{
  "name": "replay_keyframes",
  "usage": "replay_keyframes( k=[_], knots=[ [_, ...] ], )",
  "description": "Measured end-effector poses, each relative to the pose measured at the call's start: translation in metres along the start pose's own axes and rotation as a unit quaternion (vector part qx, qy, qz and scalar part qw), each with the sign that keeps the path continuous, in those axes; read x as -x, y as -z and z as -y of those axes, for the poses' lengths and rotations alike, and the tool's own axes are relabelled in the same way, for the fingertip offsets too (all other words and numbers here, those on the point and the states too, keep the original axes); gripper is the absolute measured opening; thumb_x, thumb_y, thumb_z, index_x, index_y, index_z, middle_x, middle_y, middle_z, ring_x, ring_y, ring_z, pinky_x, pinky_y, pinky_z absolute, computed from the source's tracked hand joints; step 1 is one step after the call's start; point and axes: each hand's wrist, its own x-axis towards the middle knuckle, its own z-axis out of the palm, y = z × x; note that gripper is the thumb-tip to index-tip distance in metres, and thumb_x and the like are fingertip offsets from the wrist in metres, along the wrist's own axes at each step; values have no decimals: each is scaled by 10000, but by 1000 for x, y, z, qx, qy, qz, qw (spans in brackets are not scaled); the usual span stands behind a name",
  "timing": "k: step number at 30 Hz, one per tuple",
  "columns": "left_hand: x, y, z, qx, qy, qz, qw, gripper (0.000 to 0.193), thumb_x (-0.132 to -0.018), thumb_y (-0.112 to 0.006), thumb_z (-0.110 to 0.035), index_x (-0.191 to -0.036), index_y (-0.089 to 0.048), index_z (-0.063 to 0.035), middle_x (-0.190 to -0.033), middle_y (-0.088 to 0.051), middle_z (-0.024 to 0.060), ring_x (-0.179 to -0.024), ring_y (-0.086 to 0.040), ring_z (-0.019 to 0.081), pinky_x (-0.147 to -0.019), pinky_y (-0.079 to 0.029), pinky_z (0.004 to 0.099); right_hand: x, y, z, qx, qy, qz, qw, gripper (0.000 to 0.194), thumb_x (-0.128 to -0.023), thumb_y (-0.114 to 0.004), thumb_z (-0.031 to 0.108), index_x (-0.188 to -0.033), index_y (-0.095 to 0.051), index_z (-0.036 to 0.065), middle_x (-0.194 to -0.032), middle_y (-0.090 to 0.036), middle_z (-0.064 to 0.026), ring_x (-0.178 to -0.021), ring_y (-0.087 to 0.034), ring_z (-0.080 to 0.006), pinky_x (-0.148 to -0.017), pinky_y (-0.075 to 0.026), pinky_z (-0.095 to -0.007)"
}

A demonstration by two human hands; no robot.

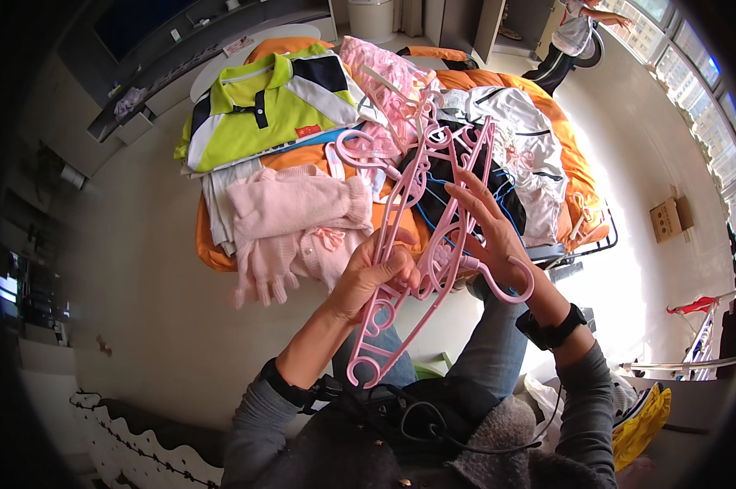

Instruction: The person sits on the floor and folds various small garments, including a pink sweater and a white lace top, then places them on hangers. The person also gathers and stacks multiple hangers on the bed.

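Several pink plastic clothes hangers are bunched in front of me, their hooks pointing different ways. My left hand is closed around the bars of the bunch. Fingers spread, my right hand lies against the right side of the hangers; the hangers partly cover its palm. Beyond, clothes lie on an orange quilt: a lime-green polo shirt, a folded pale pink knit sweater, a pink patterned garment, a white jacket and a black garment. Blue hangers show by the black cloth.
Pale hangers lie at the quilt's right edge. A cardboard box stands on the floor by the windows. Another person is at the far right. A drying rack and yellow cloth are at my right.
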Motion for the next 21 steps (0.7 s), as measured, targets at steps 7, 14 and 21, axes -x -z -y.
replay_keyframes(
  k=[7,14,21],
  knots=[
    [-42,10,14,9,-93,-53,994,385,-876,-665,-183,-1196,-492,-58,-721,-507,9,-717,-535,135,-680,-472,256,7,-40,-4,-531,-258,-23,807,767,-823,-556,-60,-1481,-189,86,-1449,-331,-129,-1287,-427,-245,-972,-457,-355],
    [-46,29,25,-106,-66,-75,989,388,-895,-629,-249,-1180,-481,-31,-831,-597,53,-804,-639,169,-731,-582,325,18,-50,-5,-619,-336,-58,708,380,-897,-624,201,-1223,-497,55,-1218,-554,-71,-1122,-539,-194,-947,-400,-429],
    [-38,38,33,23,-1,-141,990,237,-928,-594,-198,-1101,-525,-51,-1014,-630,97,-934,-643,197,-822,-566,354,19,-66,-13,-557,-362,-97,741,234,-955,-525,122,-1184,-506,74,-1192,-565,-77,-1139,-553,-200,-894,-474,-390]
  ],
)
